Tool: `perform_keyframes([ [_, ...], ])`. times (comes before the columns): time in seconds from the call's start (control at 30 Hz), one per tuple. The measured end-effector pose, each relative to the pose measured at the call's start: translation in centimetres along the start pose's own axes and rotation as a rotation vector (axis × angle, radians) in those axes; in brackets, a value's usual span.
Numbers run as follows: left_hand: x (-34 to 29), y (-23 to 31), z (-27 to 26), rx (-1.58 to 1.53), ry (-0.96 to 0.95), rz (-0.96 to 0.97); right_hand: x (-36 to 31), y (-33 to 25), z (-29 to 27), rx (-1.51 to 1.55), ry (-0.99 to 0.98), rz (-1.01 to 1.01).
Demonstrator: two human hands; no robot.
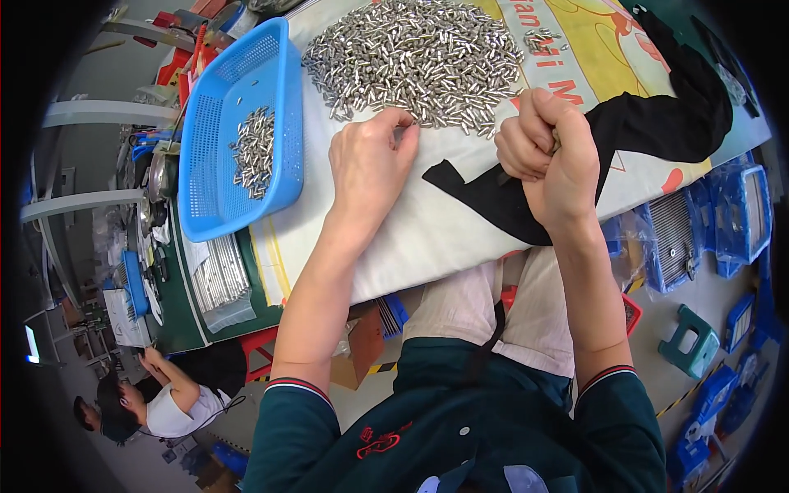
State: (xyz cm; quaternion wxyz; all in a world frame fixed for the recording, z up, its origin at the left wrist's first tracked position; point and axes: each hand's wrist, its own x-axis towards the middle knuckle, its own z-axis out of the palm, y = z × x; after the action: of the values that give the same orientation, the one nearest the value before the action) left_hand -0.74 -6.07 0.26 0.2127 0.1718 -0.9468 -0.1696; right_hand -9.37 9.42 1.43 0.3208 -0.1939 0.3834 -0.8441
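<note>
A large heap of small silvery metal pins (411,62) lies on the white patterned cloth covering the table. My left hand (370,152) is at the heap's near edge, thumb and fingers curled together; whatever they pinch is hidden. To its right my right hand (555,152) is closed in a fist, raised over a black cloth (649,127). A small bit of something shows between its thumb and fingers, too little to name. The black cloth runs from between my hands to the table's right side. A blue perforated basket (288,164) at the left holds a smaller batch of the same pins.
A few loose pins (542,41) lie right of the heap. Bagged metal rods (222,283) rest on the green surface below the basket. Blue trays (670,238) and a green stool (690,341) stand on the right. Another person (177,403) sits at the lower left.
</note>
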Motion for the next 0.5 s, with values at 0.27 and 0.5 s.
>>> perform_keyframes([
  [0.27, 0.23, 0.38, -0.3, 0.048, -0.075, -0.071, 0.18, -0.32, -0.77, 0.054, -0.004, 0.022],
  [0.5, -0.15, 0.61, -0.61, -0.166, -0.208, -0.089, 0.22, -0.2, -0.8, 0.061, -0.002, 0.021],
])
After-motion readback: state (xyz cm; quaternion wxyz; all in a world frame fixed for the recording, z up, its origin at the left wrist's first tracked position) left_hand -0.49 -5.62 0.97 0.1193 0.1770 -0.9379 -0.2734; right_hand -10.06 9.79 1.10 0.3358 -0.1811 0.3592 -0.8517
